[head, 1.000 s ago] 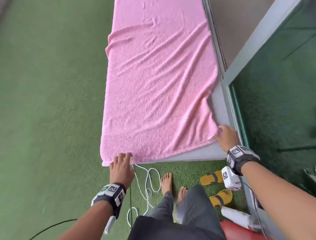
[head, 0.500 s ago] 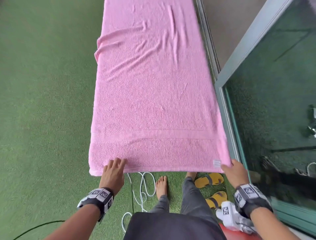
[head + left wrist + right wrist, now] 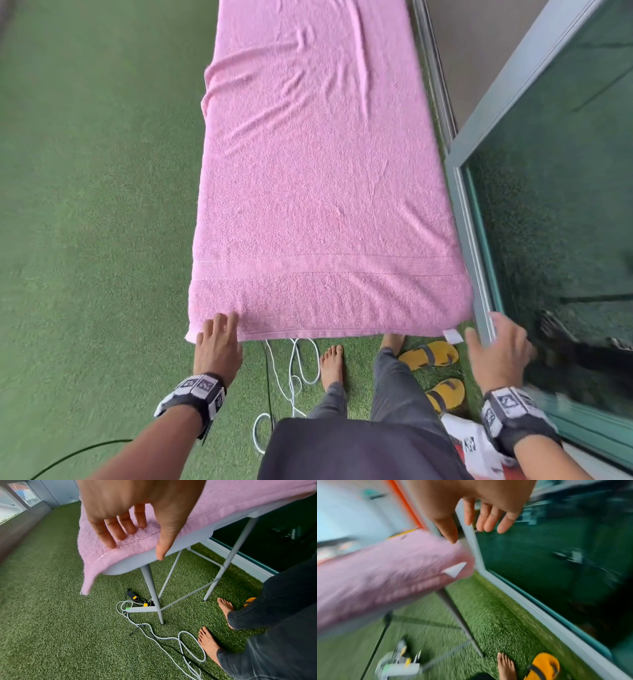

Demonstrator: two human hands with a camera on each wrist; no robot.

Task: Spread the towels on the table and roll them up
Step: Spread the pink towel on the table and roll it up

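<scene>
A pink towel [image 3: 318, 192] lies flat along the grey table [image 3: 193, 536] and covers its top. Its near hem sits at the table's near end, and the near left corner [image 3: 85, 586] droops over the edge. My left hand [image 3: 219, 337] rests on that corner with straight fingers [image 3: 120, 534] on the cloth and the thumb over the table's edge. My right hand [image 3: 496, 346] hovers open just right of the near right corner and holds nothing. A white label [image 3: 452, 336] sticks out of that corner. The right wrist view is blurred; it shows the right hand [image 3: 471, 534] above the label [image 3: 455, 570].
A glass panel in a grey frame [image 3: 479, 205] runs close along the table's right side. On the green turf [image 3: 85, 205] under the table's near end lie a power strip [image 3: 142, 609] and loose cables [image 3: 294, 370]. Yellow sandals [image 3: 431, 354] and my bare feet [image 3: 332, 363] are below.
The towel was drawn toward me and lies smoother, its hem at the table's near end. My right hand has let go of the right corner and moved off right. The left hand stays on its corner.
</scene>
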